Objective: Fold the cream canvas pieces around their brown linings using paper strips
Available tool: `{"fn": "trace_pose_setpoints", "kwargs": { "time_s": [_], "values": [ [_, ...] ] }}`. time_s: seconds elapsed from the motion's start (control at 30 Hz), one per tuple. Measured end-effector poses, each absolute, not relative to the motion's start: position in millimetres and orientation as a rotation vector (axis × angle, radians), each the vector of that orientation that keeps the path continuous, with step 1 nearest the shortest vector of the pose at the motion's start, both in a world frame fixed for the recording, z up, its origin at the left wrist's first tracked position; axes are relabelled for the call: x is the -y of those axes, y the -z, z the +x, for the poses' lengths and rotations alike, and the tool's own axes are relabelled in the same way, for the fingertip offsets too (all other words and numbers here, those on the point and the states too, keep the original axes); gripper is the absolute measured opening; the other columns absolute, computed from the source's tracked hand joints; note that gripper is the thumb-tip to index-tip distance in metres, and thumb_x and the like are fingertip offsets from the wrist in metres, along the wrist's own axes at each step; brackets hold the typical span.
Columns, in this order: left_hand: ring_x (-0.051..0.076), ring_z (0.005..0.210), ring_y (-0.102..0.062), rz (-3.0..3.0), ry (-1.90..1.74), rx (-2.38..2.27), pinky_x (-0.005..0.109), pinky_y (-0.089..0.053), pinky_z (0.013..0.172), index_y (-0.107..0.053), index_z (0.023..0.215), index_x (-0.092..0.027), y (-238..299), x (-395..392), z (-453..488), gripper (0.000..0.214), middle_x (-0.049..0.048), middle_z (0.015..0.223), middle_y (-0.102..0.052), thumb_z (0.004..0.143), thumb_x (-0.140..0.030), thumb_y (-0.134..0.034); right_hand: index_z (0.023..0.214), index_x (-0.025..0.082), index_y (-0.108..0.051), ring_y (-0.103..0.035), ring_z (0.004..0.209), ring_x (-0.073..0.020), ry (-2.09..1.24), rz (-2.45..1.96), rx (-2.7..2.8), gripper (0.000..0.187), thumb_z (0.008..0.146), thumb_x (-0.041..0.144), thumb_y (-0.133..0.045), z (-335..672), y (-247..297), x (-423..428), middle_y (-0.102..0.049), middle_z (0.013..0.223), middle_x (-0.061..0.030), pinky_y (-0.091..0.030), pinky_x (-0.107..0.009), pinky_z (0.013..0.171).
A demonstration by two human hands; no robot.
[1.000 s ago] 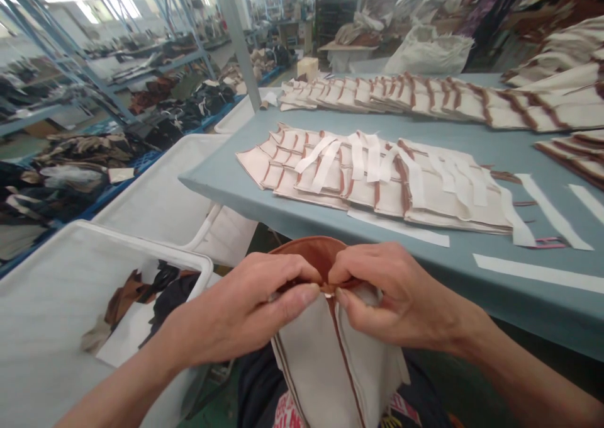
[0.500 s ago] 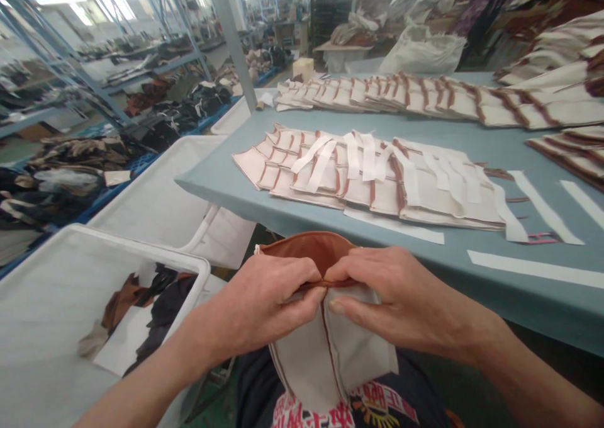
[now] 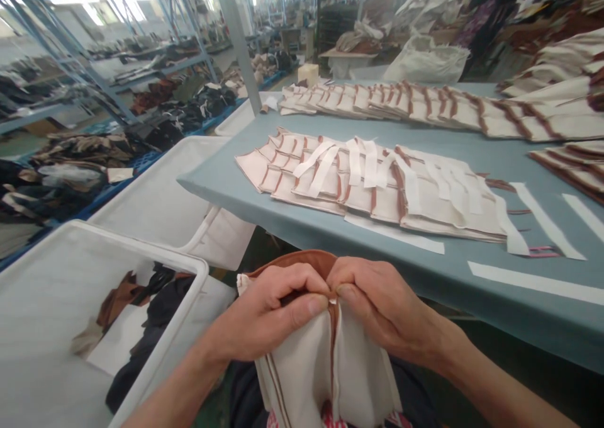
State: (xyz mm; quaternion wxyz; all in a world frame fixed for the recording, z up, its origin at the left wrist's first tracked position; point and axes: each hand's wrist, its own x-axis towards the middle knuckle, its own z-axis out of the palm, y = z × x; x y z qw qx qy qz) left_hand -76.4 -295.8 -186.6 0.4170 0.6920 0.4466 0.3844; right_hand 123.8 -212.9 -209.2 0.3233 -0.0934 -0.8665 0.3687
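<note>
A cream canvas bag with brown trim and a brown lining hangs over my lap, in front of the table's near edge. My left hand pinches its top rim on the left side of the brown centre seam. On the right side of that seam my right hand pinches the same rim. Both hands are closed, thumbs pressed on the cream cloth, fingertips nearly touching. The brown lining shows above my knuckles.
A grey-blue table holds overlapping rows of cream and brown bag pieces and loose white strips. White bins stand at my left; the nearest one holds dark scraps. Shelves with fabric fill the far left.
The bag and both hands dropped slightly lower in view and drew closer together at the centre seam. The grip on the rim stays the same.
</note>
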Motion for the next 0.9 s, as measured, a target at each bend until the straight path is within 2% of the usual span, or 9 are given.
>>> {"fn": "trace_pose_setpoints", "kwargs": {
  "time_s": [0.13,0.23,0.33,0.43,0.53,0.63,0.8,0.9],
  "values": [
    [0.009,0.074,-0.058,1.977,-0.854,-1.224,0.020,-0.041,0.073,-0.060,0.084,-0.018,177.7,298.1,-75.6,0.016,-0.0037,0.080,-0.064,0.100,-0.014,-0.056,0.078,0.021,-0.049,-0.045,0.065,-0.0116,-1.204,-0.357,2.384,0.036,0.110,0.032,-0.036,129.2,194.8,208.0,-0.051,0.072,0.0035,-0.035,-0.025,0.063],
    [0.008,0.069,-0.054,2.081,-0.841,-1.310,0.020,-0.037,0.069,-0.057,0.079,-0.018,176.2,298.5,-75.0,0.020,-0.0062,0.073,-0.059,0.097,-0.013,-0.061,0.068,0.020,-0.045,-0.037,0.058,-0.0099,-1.410,-0.386,2.370,0.049,0.108,0.049,-0.042,124.3,192.3,204.5,-0.042,0.063,0.0059,-0.029,-0.025,0.055],
    [0.007,0.063,-0.048,2.081,-0.851,-1.289,0.021,-0.035,0.068,-0.056,0.074,-0.018,177.1,294.5,-81.0,0.023,-0.0082,0.068,-0.054,0.094,-0.016,-0.069,0.065,0.020,-0.043,-0.031,0.054,-0.0082,-1.583,-0.306,2.281,0.055,0.104,0.059,-0.048,118.4,193.6,204.9,-0.035,0.059,0.0076,-0.026,-0.023,0.051],
    [0.008,0.060,-0.043,1.934,-0.786,-1.163,0.022,-0.034,0.061,-0.056,0.073,-0.017,178.0,287.7,-94.7,0.029,-0.0078,0.066,-0.050,0.093,-0.031,-0.072,0.064,0.021,-0.041,-0.030,0.052,-0.0081,-1.535,-0.278,2.272,0.051,0.106,0.050,-0.047,120.6,189.3,207.3,-0.034,0.058,0.0076,-0.026,-0.023,0.048],
    [0.011,0.064,-0.044,1.772,-0.828,-1.167,0.024,-0.034,0.061,-0.055,0.073,-0.017,177.6,284.2,-106.8,0.043,-0.0045,0.069,-0.049,0.104,-0.046,-0.049,0.068,0.020,-0.048,-0.041,0.054,-0.0083,-1.054,-0.329,2.386,0.036,0.104,0.026,-0.048,132.3,184.3,205.4,-0.046,0.060,0.0058,-0.030,-0.023,0.052],
    [0.013,0.069,-0.047,1.720,-0.904,-1.228,0.026,-0.038,0.068,-0.056,0.073,-0.016,175.3,286.0,-108.1,0.055,-0.0019,0.071,-0.051,0.109,-0.046,-0.027,0.075,0.020,-0.056,-0.051,0.057,-0.0093,-0.711,-0.402,2.424,0.027,0.101,0.016,-0.050,145.1,193.5,197.8,-0.059,0.065,0.0034,-0.036,-0.023,0.057],
    [0.014,0.072,-0.050,1.737,-0.751,-1.166,0.027,-0.040,0.072,-0.060,0.076,-0.015,170.2,288.9,-99.3,0.055,0.0007,0.075,-0.058,0.108,-0.040,-0.024,0.079,0.021,-0.061,-0.059,0.060,-0.0146,-0.865,-0.620,2.414,0.031,0.105,0.028,-0.047,147.1,234.0,188.6,-0.065,0.068,-0.0002,-0.044,-0.025,0.058],
    [0.013,0.069,-0.048,1.720,-0.700,-1.111,0.026,-0.039,0.066,-0.061,0.080,-0.016,169.3,288.2,-100.2,0.034,-0.0006,0.074,-0.056,0.101,-0.034,-0.042,0.081,0.020,-0.065,-0.061,0.064,-0.0174,-1.002,-0.678,2.383,0.036,0.107,0.036,-0.045,138.4,246.2,190.0,-0.068,0.072,-0.0032,-0.049,-0.026,0.060]
  ]
}}
